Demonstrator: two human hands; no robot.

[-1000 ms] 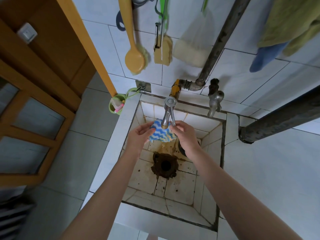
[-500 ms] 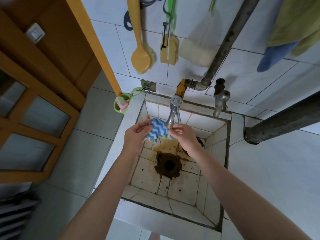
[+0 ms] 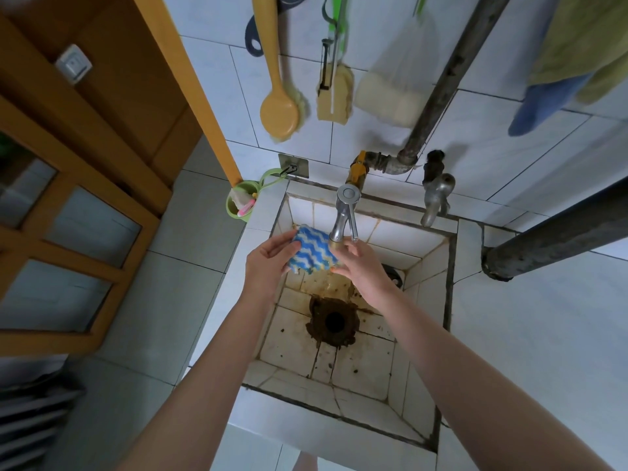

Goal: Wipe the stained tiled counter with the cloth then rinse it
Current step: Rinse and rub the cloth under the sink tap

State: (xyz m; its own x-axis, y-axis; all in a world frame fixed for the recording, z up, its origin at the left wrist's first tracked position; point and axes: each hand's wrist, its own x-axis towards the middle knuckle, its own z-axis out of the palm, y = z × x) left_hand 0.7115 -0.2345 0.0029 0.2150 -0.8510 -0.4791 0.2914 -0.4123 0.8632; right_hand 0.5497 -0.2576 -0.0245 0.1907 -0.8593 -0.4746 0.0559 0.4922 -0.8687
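Note:
A blue and white zigzag cloth (image 3: 311,250) is held folded under the spout of a steel tap (image 3: 343,217), over a stained tiled sink (image 3: 428,300). My left hand (image 3: 268,263) grips the cloth's left edge. My right hand (image 3: 360,266) pinches its right edge just below the tap's spout. The white tiled counter (image 3: 537,334) spreads out to the right of the sink. The cloth's underside is hidden.
A rusty brown drain hole (image 3: 334,321) sits in the sink floor. A second tap (image 3: 436,198) and a dark pipe (image 3: 438,83) stand behind. Brushes (image 3: 280,113) and sponges hang on the wall. A green cup (image 3: 242,203) hangs at the sink's left corner. A thick pipe (image 3: 557,232) crosses the counter.
The cloth has shifted left and lifted a little under the tap, turning flatter toward me. Both hands have stayed on its edges. My view has shifted slightly.

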